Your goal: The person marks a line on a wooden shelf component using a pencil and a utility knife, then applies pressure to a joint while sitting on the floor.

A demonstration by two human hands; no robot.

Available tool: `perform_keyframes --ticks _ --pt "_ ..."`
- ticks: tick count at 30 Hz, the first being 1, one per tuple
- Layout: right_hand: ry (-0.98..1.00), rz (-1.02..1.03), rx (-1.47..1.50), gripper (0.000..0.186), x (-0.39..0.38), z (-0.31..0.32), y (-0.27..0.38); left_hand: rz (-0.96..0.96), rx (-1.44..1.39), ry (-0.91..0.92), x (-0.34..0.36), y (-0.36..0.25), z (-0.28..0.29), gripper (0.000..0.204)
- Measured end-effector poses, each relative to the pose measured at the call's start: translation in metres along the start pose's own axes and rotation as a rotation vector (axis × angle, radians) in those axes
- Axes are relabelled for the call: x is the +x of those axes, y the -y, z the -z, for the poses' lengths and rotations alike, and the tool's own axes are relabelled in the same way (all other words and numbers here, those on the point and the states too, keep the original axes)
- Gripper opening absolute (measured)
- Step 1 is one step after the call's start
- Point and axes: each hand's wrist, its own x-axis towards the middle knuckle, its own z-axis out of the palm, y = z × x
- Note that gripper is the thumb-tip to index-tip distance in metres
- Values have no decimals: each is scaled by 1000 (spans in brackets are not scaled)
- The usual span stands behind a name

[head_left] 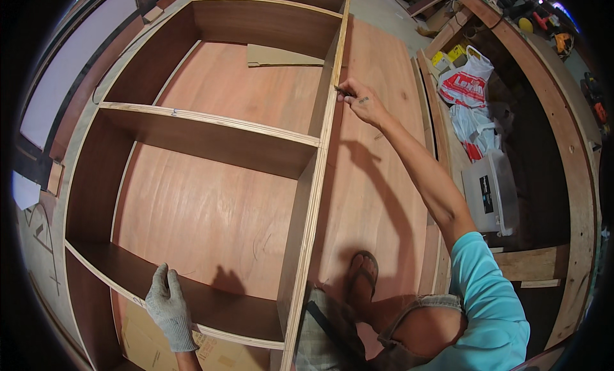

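Note:
A plywood shelf frame (211, 125) with dark-faced dividers lies over pinkish plywood panels (384, 64). My left hand (167, 307), in a grey knit glove, grips the lower divider (224, 332) with its fingers over the edge. My bare right hand (360, 104) is closed on a small dark object (343, 91) at the frame's long right edge, beside the upper compartment; I cannot make out what it is. A cardboard strip (281, 55) lies in that compartment, and cardboard (144, 332) shows in the bottom one.
My sandalled foot (361, 275) is on plywood right of the frame. At the right stands a wooden bench (569, 160) with plastic bags (467, 83), a clear bin (489, 198) and several tools (563, 42). A dark-edged pale panel (70, 64) is at the upper left.

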Motion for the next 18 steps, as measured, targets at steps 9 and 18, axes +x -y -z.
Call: perform_keyframes --ticks 9,18 --pt "91 88 11 22 -53 -7 30 -5 -3 10 1 3 -4 32" --pt "-104 11 -5 20 -2 1 1 18 -51 17 3 6 2 33"
